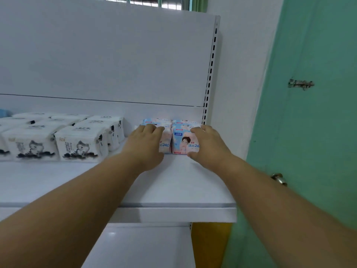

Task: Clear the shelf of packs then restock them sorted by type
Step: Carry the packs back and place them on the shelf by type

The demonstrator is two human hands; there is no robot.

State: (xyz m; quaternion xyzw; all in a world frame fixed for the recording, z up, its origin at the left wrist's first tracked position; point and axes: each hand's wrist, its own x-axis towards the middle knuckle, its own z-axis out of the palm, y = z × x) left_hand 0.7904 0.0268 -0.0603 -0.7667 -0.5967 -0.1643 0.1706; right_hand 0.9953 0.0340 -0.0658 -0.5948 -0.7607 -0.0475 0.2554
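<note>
On the white shelf (173, 186), white packs (77, 144) fill the back left, pink packs (180, 142) stand at the back right corner, and the left hand (146, 146) and right hand (206, 146) curl their fingers (152, 128) over the pink packs' tops.

Beside the unit we see a green door.
Our view catches its latch (300, 84), round knob (279, 178), and a barred window (154, 1) above.
</note>
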